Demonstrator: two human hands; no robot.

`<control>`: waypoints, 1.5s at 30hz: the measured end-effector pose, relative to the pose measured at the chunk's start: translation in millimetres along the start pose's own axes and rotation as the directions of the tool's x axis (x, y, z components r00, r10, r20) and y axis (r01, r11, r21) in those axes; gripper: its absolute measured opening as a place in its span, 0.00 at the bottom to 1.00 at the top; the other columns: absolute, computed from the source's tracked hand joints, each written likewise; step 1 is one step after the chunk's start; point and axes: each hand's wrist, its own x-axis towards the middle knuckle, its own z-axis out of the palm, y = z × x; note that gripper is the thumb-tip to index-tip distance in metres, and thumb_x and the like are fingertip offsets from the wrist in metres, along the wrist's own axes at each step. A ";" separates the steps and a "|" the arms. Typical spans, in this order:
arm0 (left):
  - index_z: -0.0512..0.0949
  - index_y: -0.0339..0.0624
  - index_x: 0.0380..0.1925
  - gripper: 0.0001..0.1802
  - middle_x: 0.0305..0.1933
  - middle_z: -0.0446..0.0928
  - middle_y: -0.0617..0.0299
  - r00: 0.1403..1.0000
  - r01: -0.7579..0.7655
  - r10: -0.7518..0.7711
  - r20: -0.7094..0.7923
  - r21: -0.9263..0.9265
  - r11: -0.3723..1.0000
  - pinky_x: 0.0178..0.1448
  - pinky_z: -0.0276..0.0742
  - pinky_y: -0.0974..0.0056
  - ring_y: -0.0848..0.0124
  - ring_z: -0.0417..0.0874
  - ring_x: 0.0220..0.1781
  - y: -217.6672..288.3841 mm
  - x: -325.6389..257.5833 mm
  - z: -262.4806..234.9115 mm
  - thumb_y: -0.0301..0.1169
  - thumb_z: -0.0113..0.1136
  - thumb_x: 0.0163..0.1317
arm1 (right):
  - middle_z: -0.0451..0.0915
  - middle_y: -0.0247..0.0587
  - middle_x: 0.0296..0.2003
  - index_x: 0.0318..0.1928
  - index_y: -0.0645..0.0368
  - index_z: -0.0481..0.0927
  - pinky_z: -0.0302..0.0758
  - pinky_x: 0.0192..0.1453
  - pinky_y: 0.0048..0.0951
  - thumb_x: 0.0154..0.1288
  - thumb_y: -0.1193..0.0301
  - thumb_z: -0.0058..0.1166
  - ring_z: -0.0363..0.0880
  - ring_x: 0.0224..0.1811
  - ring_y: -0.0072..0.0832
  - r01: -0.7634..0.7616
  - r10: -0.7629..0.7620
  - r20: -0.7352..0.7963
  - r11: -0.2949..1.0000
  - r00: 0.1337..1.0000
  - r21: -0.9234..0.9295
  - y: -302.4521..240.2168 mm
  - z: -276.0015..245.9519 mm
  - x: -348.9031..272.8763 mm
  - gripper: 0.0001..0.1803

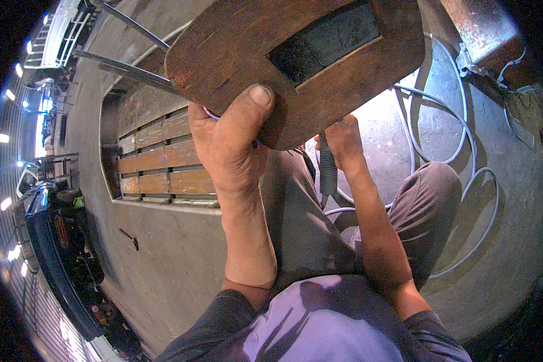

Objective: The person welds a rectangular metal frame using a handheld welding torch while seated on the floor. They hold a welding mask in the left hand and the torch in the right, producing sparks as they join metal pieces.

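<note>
Welding looks to be the step in hand, judging from the single head view: the left hand (pixel 229 142) grips the lower edge of a brown wooden shield (pixel 295 63) with a dark window set in it, thumb pressed flat on its face, and holds it up between the camera and the work. The right hand (pixel 344 142) sits just beyond and partly under the shield's edge, closed around a dark ribbed handle (pixel 327 169) that hangs down from the fist; its working end is hidden behind the shield, so what it touches cannot be told. A pale cable (pixel 464 120) runs from near that handle and loops in wide coils over the concrete floor (pixel 181 259) beside the person's bent knee. To the left a frame of wooden slats (pixel 157 160) lies on the floor, with thin metal rods (pixel 133 69) reaching across above it. The next move, as a judgement, calls for a steady right hand and the shield's window held in line with the spot being worked, since bright light shows at the shield's right edge.
</note>
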 end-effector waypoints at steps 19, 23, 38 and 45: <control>0.67 0.40 0.63 0.34 0.53 0.77 0.56 0.995 -0.056 0.056 0.085 -0.004 0.998 0.59 0.77 0.54 0.60 0.80 0.52 -7.7 4.3 -10.5 0.29 0.67 0.55 | 0.75 0.40 0.21 0.41 0.63 0.78 0.71 0.18 0.27 0.64 0.63 0.54 0.74 0.17 0.24 0.045 -0.050 -0.058 0.995 0.997 -0.092 0.3 0.6 -2.0 0.14; 0.76 0.38 0.49 0.17 0.42 0.80 0.59 0.986 -0.125 0.124 -0.114 -0.001 0.992 0.56 0.76 0.57 0.65 0.82 0.46 -4.4 8.2 -21.7 0.32 0.62 0.61 | 0.76 0.35 0.22 0.51 0.58 0.76 0.72 0.22 0.29 0.65 0.63 0.55 0.74 0.18 0.24 -0.055 0.039 -0.102 0.987 0.994 -0.153 -11.5 1.2 -20.3 0.18; 0.80 0.41 0.40 0.11 0.39 0.81 0.58 0.890 -0.289 0.292 -0.351 0.062 0.955 0.53 0.77 0.56 0.65 0.82 0.43 6.1 17.7 -39.9 0.36 0.59 0.66 | 0.78 0.37 0.27 0.62 0.58 0.71 0.72 0.21 0.27 0.64 0.63 0.57 0.74 0.20 0.23 -0.065 0.054 -0.087 0.991 0.995 -0.120 2.1 13.4 -10.9 0.27; 0.79 0.41 0.40 0.10 0.34 0.79 0.61 0.950 -0.247 0.283 -0.133 0.234 0.940 0.50 0.76 0.61 0.68 0.80 0.39 1.7 9.7 -39.9 0.35 0.60 0.64 | 0.81 0.40 0.29 0.60 0.60 0.74 0.78 0.24 0.28 0.63 0.62 0.58 0.77 0.21 0.25 0.001 -0.007 -0.044 0.992 0.999 -0.128 1.8 11.1 -7.2 0.27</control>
